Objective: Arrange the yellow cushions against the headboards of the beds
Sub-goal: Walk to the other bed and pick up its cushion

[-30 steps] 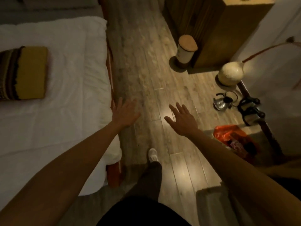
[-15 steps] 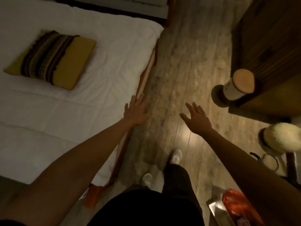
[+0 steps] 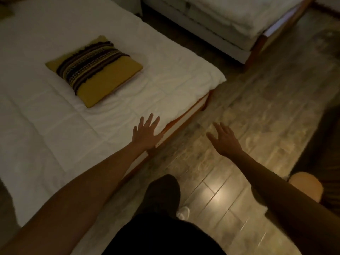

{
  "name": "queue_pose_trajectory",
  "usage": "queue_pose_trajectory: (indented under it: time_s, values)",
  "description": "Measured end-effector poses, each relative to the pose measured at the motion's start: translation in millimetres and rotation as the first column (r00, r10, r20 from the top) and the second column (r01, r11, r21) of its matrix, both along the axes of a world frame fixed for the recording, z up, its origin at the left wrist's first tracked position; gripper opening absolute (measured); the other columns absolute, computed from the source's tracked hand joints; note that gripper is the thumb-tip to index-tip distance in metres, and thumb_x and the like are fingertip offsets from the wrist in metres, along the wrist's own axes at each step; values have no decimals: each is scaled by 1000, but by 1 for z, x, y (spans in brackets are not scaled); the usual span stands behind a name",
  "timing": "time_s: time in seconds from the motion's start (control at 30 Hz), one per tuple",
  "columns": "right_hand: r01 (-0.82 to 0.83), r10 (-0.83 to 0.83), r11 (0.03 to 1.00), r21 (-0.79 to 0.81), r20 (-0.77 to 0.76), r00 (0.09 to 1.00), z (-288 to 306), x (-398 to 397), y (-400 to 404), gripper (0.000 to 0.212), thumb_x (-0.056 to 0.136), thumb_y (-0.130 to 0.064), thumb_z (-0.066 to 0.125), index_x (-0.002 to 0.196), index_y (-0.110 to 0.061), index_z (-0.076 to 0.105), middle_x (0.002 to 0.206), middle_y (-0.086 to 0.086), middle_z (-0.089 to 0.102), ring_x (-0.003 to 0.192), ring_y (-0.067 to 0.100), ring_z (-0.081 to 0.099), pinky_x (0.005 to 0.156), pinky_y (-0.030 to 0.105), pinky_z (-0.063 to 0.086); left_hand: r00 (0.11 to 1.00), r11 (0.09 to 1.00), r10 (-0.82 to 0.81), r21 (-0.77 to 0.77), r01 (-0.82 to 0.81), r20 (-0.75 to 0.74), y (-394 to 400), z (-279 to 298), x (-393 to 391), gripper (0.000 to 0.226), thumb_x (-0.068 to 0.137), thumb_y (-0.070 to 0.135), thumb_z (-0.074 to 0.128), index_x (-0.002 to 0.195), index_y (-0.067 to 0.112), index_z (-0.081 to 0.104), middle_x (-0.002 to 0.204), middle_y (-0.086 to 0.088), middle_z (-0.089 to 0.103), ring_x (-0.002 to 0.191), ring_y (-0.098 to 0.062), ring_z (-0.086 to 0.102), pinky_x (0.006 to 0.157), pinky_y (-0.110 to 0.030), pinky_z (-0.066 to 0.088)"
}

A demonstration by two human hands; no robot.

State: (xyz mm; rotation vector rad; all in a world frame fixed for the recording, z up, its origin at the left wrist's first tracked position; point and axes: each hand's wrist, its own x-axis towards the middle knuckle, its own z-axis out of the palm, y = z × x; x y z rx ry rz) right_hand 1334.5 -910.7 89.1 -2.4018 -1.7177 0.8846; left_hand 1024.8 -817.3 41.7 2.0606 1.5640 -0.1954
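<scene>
The wooden floor (image 3: 257, 115) filled the right side of my view, planks running away from me with a bright patch of light reflected near my feet. The near bed (image 3: 46, 126) took up the left, covered in a white quilted duvet with a reddish wooden frame showing along its edge. A second bed (image 3: 230, 21), also in white bedding, stood beyond it at the top, with a strip of floor between the two.

The yellow cushion (image 3: 93, 70) lay flat on the near bed's duvet, turned at an angle, a band of dark stripes across its middle. No headboard showed in my view, and the cushion rested on open bedding, well apart from both my hands.

My legs in dark clothing stood on the floor beside the near bed, one white shoe (image 3: 184, 212) showing. A round, pale-topped thing (image 3: 305, 186) sat at the right edge, too blurred for me to tell what it was.

My left hand (image 3: 146, 134) was stretched forward with fingers spread, empty, over the edge of the near bed's duvet; I could not tell if it touched. My right hand (image 3: 223, 139) was spread too, palm down over the floor, holding nothing
</scene>
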Motion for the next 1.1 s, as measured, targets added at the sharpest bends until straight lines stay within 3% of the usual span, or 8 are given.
queue_pose_trajectory:
  time_s: [0.27,0.37,0.53,0.63,0.77,0.83,0.93,1.1]
  values:
    - [-205,203,971,125,31,979,-11,91,189,67,99,-54,40,157,-27,21,166,7,16,153,27,13,122,45,18,959,959,283,-9,-283,-20,126,-13,64,76,97,63,39,158,41,0,169,8,-13,155,-30,-11,122,-60,6]
    - [-208,207,973,103,17,978,-11,126,254,67,99,-55,40,157,-28,21,166,9,14,153,30,11,122,50,19,932,932,362,-26,-362,-27,189,-15,101,77,96,63,39,159,40,1,169,8,-12,155,-29,-10,122,-58,5]
    - [-325,317,944,66,102,943,3,204,359,69,97,-61,27,157,-27,22,167,8,12,154,31,7,121,53,19,938,937,348,-26,-347,7,286,-4,185,77,96,63,41,158,41,2,169,9,-11,156,-29,-9,122,-58,8]
    - [-277,273,955,106,48,961,12,250,412,68,100,-57,32,157,-21,23,166,10,17,154,29,6,123,51,13,950,950,312,0,-312,34,340,7,238,77,95,62,42,158,42,3,169,10,-10,156,-29,-9,122,-59,8]
    - [-339,331,922,186,76,941,15,310,476,61,102,-45,42,154,-15,31,163,16,22,153,32,9,124,48,7,952,951,306,26,-307,29,409,13,299,76,95,61,43,158,42,4,170,9,-8,156,-30,-8,121,-60,9]
    - [-294,291,946,133,45,956,14,344,512,66,102,-52,36,158,-21,19,166,14,12,154,30,5,124,45,5,948,948,318,27,-319,15,439,8,328,76,96,60,42,158,41,4,170,8,-7,156,-31,-7,121,-60,10]
    - [-313,312,947,77,27,950,10,393,576,68,101,-56,32,159,-27,11,168,8,4,154,28,1,123,46,7,927,926,375,27,-376,15,486,-4,371,76,96,60,42,158,40,3,170,7,-7,156,-32,-7,121,-61,10]
    - [-482,483,874,58,4,876,9,454,677,64,103,-50,34,158,-21,18,167,7,7,154,27,-1,122,43,4,837,837,547,-20,-547,24,538,-20,440,76,97,58,43,159,39,3,170,5,-7,155,-34,-5,119,-64,11]
